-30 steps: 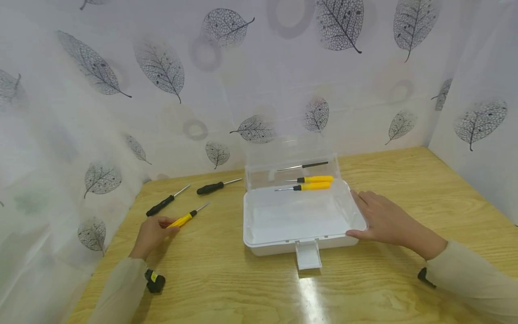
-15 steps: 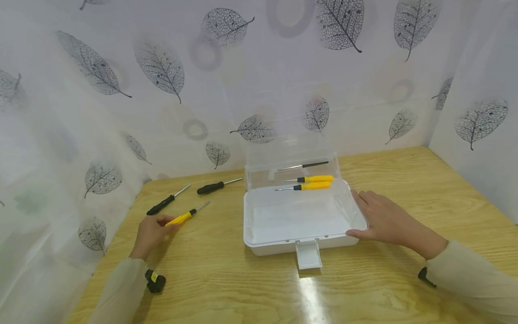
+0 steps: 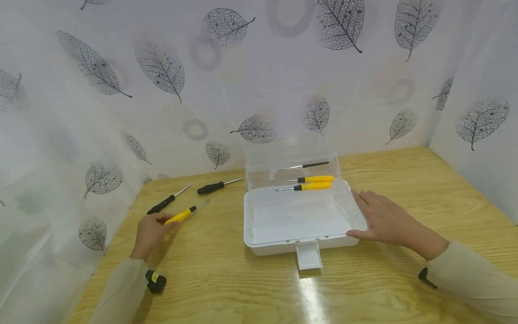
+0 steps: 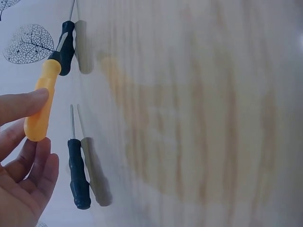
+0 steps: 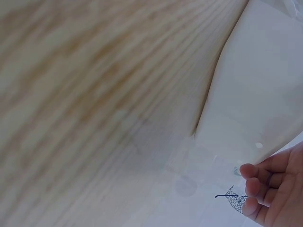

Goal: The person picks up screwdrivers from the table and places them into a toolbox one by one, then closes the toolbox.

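Observation:
In the head view, my left hand pinches a yellow-handled screwdriver by its handle, with the shaft pointing away to the right. The left wrist view shows the thumb and fingers on the yellow screwdriver handle. Two black-handled screwdrivers lie on the table beyond: a left one and a right one. My right hand holds the right side of a white plastic box, thumb on its front corner. In the right wrist view, bent fingers lie along the white box wall.
The box's clear lid stands raised at the back. Two yellow screwdrivers and a thin dark-handled tool lie toward the lid. A latch hangs down in front. Leaf-patterned curtains surround the wooden table.
My left hand and the yellow screwdriver have shifted very slightly up and to the left in the head view. My right hand and the box have stayed in place.

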A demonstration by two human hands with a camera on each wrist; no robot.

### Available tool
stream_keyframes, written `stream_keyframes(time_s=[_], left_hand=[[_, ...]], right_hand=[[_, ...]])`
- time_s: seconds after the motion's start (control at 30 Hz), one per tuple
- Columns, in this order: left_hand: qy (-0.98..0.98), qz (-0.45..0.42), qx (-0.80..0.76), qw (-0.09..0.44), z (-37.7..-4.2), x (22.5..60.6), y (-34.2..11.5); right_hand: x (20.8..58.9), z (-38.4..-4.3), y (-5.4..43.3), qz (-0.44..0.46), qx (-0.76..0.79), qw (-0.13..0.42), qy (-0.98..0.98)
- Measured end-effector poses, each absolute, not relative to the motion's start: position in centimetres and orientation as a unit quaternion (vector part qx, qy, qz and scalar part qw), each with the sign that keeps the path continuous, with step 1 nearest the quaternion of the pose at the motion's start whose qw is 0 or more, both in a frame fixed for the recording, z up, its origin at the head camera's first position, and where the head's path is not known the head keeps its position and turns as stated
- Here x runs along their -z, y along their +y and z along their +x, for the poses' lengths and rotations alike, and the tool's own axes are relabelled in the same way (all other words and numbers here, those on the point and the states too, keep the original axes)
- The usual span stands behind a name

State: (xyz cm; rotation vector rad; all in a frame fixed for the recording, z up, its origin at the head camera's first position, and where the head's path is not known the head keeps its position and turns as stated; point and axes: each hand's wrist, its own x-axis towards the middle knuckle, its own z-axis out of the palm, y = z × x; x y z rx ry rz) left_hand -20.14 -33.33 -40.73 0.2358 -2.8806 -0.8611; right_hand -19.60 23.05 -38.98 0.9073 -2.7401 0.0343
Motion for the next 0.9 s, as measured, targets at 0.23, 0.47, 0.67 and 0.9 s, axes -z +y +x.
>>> stream_keyframes(time_s=[0.23, 0.47, 0.67, 0.9], left_hand=[[-0.950, 0.050, 0.288, 0.106, -20.1, 40.3, -32.9], [-0.951, 0.029, 0.277, 0.133, -20.1, 39.3, -32.1], [-0.948, 0.026, 0.285, 0.138, -20.1, 38.9, -31.7], [-0.945, 0.015, 0.284, 0.161, -20.2, 38.7, -31.2]], right_hand=[[39.0, -19.5, 23.0, 0.311, -0.013, 0.129, -0.942], [39.1, -19.5, 23.0, 0.310, -0.013, 0.129, -0.942], [39.1, -19.5, 23.1, 0.308, -0.012, 0.128, -0.943], [39.2, -19.5, 23.0, 0.307, -0.010, 0.128, -0.943]])
